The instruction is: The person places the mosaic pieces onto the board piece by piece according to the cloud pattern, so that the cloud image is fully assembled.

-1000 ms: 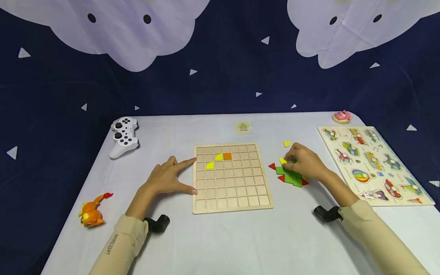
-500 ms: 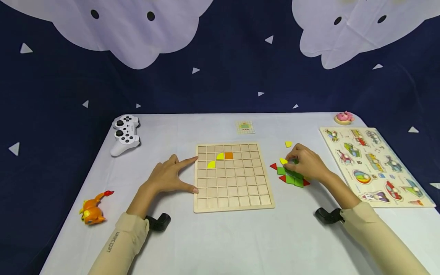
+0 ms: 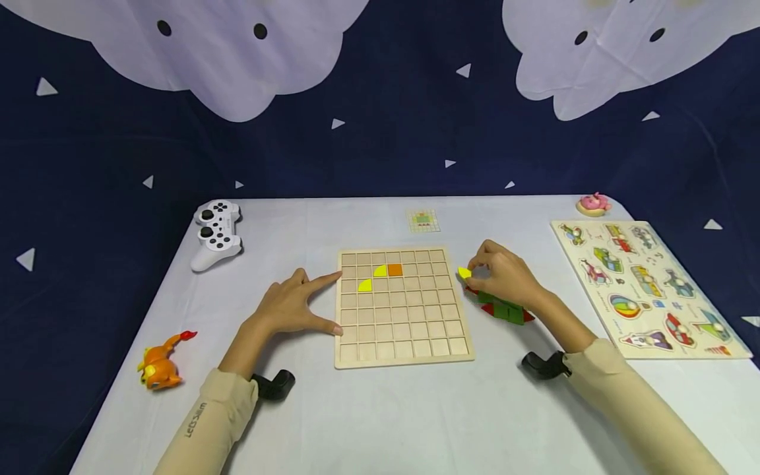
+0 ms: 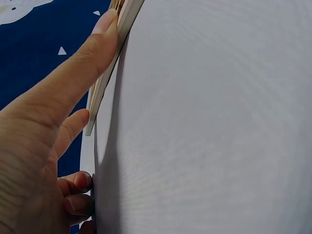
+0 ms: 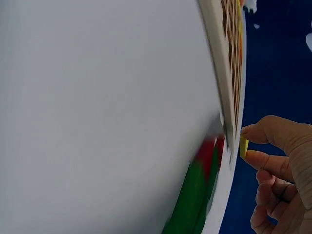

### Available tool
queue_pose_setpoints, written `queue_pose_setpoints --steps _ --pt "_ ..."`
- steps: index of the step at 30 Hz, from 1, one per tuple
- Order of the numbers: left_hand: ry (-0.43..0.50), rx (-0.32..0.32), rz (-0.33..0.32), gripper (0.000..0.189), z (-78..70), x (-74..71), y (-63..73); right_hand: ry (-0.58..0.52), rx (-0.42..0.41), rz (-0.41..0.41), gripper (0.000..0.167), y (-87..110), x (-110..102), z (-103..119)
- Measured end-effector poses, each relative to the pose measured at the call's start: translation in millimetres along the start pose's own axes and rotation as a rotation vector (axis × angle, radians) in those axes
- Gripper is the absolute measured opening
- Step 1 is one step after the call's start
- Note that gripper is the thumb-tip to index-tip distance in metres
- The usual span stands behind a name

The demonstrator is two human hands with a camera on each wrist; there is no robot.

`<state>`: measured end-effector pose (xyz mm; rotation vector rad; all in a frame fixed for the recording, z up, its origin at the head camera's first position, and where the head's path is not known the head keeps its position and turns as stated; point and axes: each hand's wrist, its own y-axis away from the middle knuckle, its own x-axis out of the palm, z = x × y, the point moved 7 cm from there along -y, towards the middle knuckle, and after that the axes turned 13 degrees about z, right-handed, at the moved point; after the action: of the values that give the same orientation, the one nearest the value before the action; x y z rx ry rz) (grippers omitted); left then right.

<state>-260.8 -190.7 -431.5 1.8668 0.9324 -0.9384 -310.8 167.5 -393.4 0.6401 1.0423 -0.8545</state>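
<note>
A wooden grid board (image 3: 404, 363) lies in the middle of the table. My left hand (image 3: 287, 305) rests at its left side, thumb and index finger spread with the tips on the edge; the left wrist view shows the thumb (image 4: 78, 68) along the rim. In the board's upper cells sit two yellow quarter-round pieces (image 3: 365, 285) and an orange square (image 3: 394, 270). My right hand (image 3: 506, 272) pinches a yellow piece (image 3: 464, 272) between thumb and index finger, just off the board's right edge. Below that hand lie several green pieces (image 3: 508, 311) and red triangles (image 3: 528, 316), partly covered.
A small pattern card (image 3: 423, 220) lies behind the board. To the right is a picture puzzle board (image 3: 653, 290), with a pink figurine (image 3: 594, 203) at the back corner. On the left are a white game controller (image 3: 217, 235) and an orange toy figure (image 3: 160, 366).
My right hand has moved left with the yellow piece, from over the green pile toward the board. Another loose yellow piece behind it is now hidden. My left hand stays put.
</note>
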Motion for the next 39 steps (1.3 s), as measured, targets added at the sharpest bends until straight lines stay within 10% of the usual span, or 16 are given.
queue_pose_setpoints --steps 39 --pt "-0.006 0.002 -0.013 0.112 2.2 0.3 0.7 0.046 -0.370 0.127 0.015 -63.4 65.5 156.0"
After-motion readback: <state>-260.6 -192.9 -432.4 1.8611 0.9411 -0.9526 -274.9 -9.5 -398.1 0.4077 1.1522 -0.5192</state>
